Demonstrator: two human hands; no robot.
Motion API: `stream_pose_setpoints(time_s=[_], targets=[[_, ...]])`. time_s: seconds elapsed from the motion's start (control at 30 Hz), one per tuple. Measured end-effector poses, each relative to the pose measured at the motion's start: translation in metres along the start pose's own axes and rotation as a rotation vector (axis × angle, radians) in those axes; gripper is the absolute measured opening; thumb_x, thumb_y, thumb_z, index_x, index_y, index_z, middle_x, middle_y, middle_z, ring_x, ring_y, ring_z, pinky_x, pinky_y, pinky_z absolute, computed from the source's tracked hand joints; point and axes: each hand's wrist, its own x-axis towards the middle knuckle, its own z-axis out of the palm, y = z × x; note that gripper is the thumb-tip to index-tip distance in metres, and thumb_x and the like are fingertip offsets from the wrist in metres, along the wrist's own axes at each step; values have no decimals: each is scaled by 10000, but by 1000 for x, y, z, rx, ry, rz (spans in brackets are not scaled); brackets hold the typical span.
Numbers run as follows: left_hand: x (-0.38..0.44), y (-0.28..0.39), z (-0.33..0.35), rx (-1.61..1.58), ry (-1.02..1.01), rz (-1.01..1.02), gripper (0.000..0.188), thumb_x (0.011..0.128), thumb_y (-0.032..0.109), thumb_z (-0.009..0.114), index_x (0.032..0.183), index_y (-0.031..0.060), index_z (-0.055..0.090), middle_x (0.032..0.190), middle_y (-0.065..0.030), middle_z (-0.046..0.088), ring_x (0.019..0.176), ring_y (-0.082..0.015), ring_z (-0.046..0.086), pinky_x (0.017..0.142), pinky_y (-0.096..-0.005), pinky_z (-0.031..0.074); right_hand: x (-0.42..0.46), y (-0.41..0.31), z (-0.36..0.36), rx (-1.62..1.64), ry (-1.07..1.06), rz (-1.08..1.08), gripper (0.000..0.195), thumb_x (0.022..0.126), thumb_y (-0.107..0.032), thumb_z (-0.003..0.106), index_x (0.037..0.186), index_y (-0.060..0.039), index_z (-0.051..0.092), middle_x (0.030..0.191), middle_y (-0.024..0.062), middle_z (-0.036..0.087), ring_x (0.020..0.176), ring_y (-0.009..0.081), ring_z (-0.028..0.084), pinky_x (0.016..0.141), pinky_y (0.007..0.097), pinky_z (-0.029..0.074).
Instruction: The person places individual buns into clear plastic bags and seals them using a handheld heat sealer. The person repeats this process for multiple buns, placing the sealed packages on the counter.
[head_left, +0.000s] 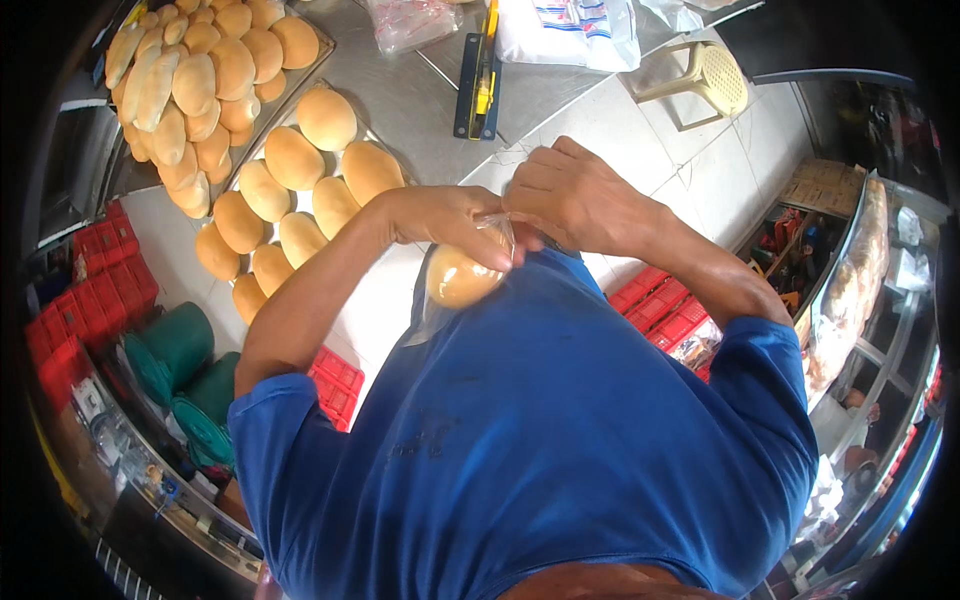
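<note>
A bread roll (461, 279) lies inside a clear plastic bag (424, 324) just in front of my blue shirt. My left hand (450, 217) grips the bag near its mouth, thumb laid over the plastic. Close beside it, my right hand (577, 199) has its fingers curled at the gathered top of the bag; its fingertips are partly hidden and blurred. To the left, several loose rolls (294, 158) rest in spaced rows on a tray. Beyond my hands, a black and yellow bag-sealing tool (480, 90) sits on the metal table (420, 97).
A tray heaped with rolls (234, 67) stands at the upper left. Plastic bags (570, 34) lie at the table's far side. A cream plastic stool (720, 79) is on the tiled floor. Red crates (112, 289) and green bins (176, 349) stand at left, a display case (892, 330) at right.
</note>
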Motion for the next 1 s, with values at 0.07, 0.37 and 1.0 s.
stream_pose_setpoints(time_s=[0.07,0.37,1.0], targets=[[9,7,-6,861,465,-155,549,721,276,765,1200,44,631,1125,-99,642,1122,-246,575,1036,-501,377,16,44,49,126,123,85,261,891,-258,641,1116,-134,689,968,111,662,952,294,633,823,432,488],[47,-7,-110,1736,894,-227,564,640,331,819,1113,89,630,1212,-46,557,1277,-239,458,1029,-746,259,77,153,73,593,195,522,315,958,-315,580,965,-23,697,771,216,665,662,329,646,657,433,499],[40,-162,-213,1548,1030,-432,301,837,310,618,950,44,701,987,-164,684,1036,-324,624,879,-552,475,73,181,76,698,374,505,491,914,-377,660,1273,-45,620,1165,191,682,1062,328,664,899,396,527]])
